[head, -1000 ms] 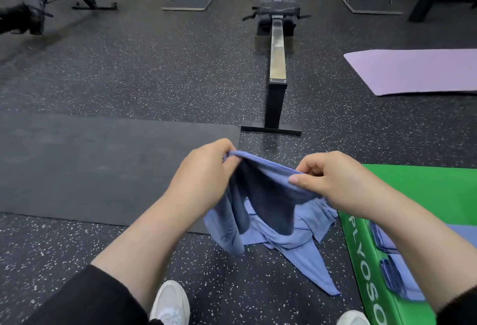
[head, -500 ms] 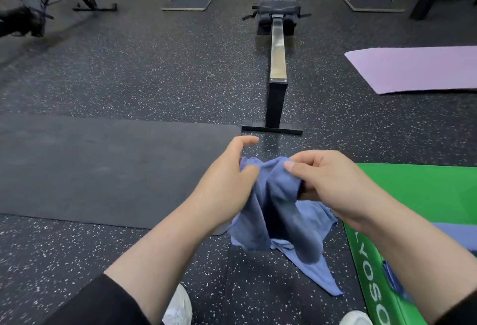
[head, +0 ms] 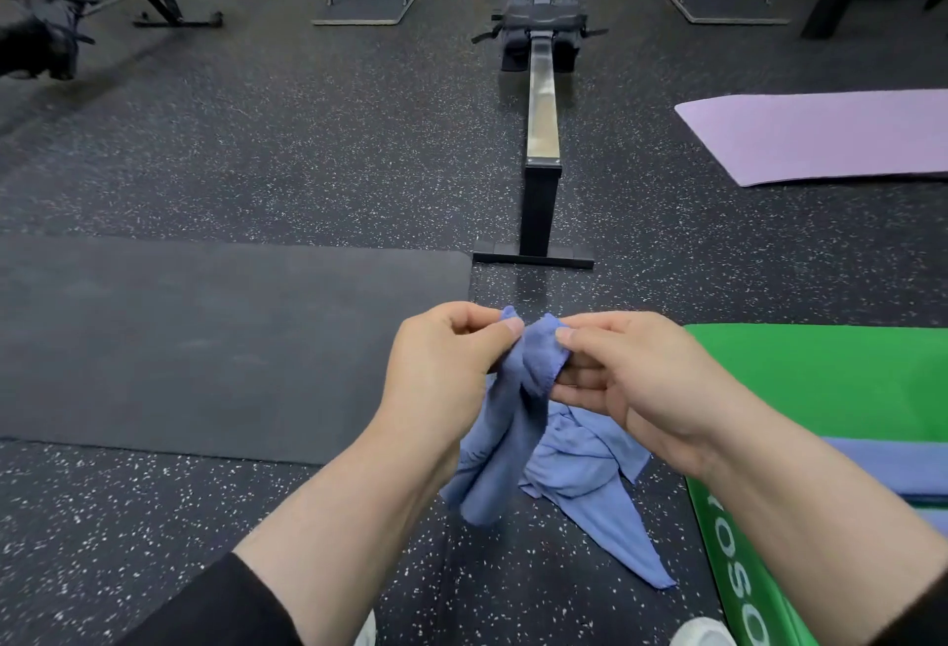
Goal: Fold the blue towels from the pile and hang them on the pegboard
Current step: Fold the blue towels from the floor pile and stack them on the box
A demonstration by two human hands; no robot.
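Your left hand (head: 451,363) and right hand (head: 631,383) both pinch the blue towel (head: 518,419), bunched above the floor pile (head: 590,460) beside the green box (head: 821,389). Probably slide your pinches out to opposite corners before folding.

white letters "OSO" on green box (head: 746,589)
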